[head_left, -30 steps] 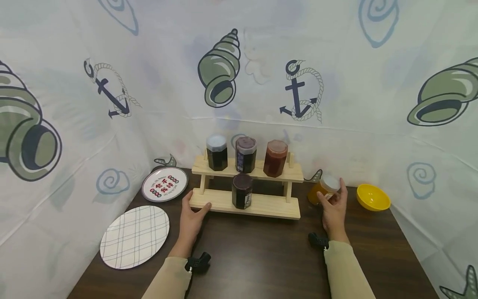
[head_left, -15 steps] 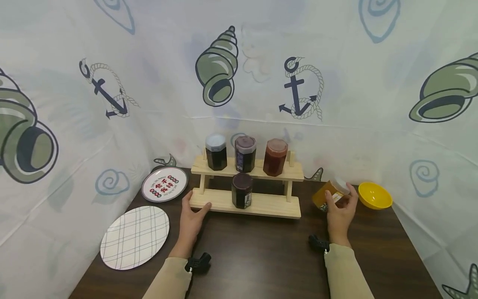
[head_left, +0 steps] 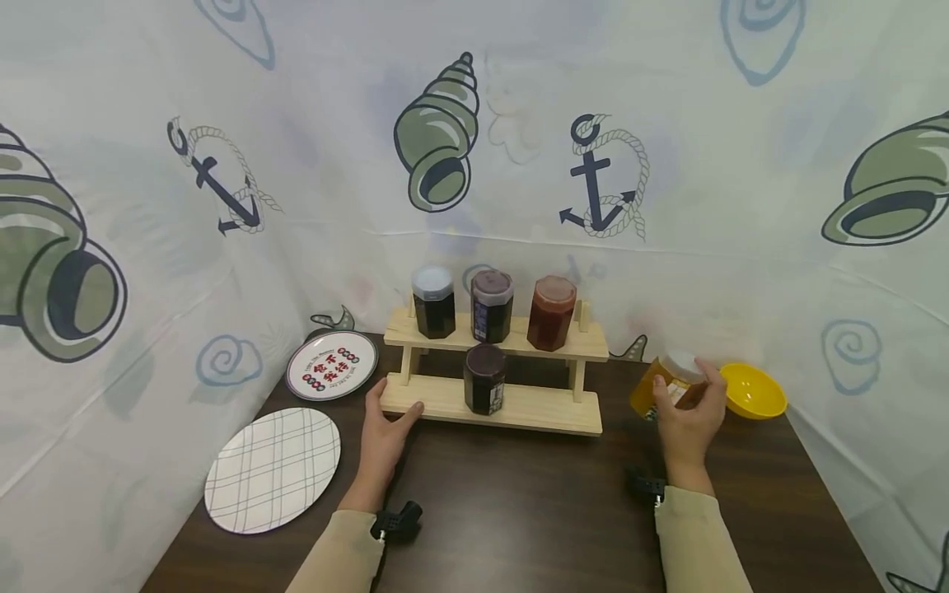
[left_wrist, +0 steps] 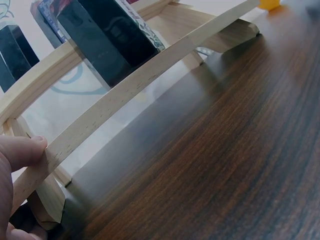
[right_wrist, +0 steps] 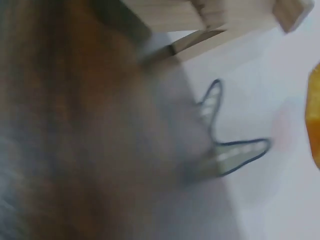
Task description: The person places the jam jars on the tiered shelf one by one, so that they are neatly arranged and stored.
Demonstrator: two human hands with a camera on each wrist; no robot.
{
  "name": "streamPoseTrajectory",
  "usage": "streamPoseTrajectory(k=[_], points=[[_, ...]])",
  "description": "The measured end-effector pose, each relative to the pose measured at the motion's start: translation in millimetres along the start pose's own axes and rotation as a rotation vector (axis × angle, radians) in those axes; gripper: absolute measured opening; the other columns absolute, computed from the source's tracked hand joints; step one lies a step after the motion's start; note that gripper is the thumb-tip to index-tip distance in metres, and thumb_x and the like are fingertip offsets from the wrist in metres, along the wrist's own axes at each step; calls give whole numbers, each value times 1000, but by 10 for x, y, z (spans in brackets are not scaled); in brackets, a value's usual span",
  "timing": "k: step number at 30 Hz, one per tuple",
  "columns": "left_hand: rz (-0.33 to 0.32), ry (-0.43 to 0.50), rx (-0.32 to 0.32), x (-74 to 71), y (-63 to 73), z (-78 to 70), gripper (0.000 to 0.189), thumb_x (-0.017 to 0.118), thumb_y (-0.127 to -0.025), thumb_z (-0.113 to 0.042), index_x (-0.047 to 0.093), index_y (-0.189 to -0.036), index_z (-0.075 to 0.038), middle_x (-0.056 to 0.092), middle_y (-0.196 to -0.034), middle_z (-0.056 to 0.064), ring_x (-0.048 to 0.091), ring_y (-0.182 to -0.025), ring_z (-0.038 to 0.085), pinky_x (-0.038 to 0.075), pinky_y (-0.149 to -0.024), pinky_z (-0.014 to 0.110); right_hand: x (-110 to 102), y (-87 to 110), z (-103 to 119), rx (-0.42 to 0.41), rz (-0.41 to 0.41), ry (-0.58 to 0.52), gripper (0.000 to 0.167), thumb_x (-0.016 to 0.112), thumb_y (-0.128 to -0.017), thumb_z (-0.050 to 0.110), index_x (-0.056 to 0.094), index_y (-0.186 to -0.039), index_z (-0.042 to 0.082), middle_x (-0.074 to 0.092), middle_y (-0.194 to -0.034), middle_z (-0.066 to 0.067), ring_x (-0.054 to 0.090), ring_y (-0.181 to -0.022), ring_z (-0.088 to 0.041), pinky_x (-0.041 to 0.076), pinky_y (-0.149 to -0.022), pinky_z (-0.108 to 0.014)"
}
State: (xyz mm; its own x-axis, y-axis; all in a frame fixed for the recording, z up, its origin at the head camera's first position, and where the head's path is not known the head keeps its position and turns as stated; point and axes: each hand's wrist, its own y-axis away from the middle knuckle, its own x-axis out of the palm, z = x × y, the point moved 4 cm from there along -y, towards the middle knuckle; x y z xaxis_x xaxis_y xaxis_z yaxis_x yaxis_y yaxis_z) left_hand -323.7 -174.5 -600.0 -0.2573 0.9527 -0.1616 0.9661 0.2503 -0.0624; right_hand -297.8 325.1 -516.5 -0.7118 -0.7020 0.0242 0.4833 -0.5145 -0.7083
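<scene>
In the head view my left hand [head_left: 385, 441] grips the left end of a two-tier wooden display rack [head_left: 544, 405]. The left wrist view shows its thumb [left_wrist: 30, 150] on top of the lower board, with a fingertip below. My right hand [head_left: 689, 416] holds a jar [head_left: 648, 387] of amber contents with a white lid, tilted to the right, beside the rack's right end. Only a sliver of that jar [right_wrist: 314, 120] shows in the right wrist view. One dark jar [head_left: 484, 380] stands on the lower board.
On the upper board stand a white-lidded dark jar [head_left: 433, 303], a purple-lidded jar [head_left: 492, 308] and a red jar [head_left: 552, 315]. A yellow bowl [head_left: 754, 393] is right of my right hand. Left lie a printed plate [head_left: 296, 362] and a checked oval plate [head_left: 273, 471]. A patterned cloth [head_left: 519, 189] hangs behind.
My right hand has moved a little to the right with the amber jar, which has gone from nearly upright to tilted. The left hand keeps its grip on the rack.
</scene>
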Motion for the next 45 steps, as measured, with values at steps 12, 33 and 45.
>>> streamPoseTrajectory(k=[12,33,45], points=[[2,5,2,34,7,-8,95,85,-98,-28,27,-171,-15,34,-176,15,29,-165,34,23,-133,58,38,-318,462,-123,546,174,81,92,-80,1,54,-152,9,64,-133,-18,55,-100,0,47,-82,-7],[13,-21,-6,16,4,18,96,85,-98,-32,26,-172,-16,33,-177,15,29,-165,33,23,-133,58,459,-54,859,-201,856,129,68,99,-78,7,59,-134,11,64,-129,-6,68,-109,-19,65,-87,-28],[-6,-22,-23,12,12,-11,95,86,-97,-28,28,-171,-16,34,-176,17,32,-163,36,25,-132,58,700,174,855,-200,945,29,65,95,-82,1,57,-134,13,54,-125,-5,66,-117,-21,67,-89,-39]])
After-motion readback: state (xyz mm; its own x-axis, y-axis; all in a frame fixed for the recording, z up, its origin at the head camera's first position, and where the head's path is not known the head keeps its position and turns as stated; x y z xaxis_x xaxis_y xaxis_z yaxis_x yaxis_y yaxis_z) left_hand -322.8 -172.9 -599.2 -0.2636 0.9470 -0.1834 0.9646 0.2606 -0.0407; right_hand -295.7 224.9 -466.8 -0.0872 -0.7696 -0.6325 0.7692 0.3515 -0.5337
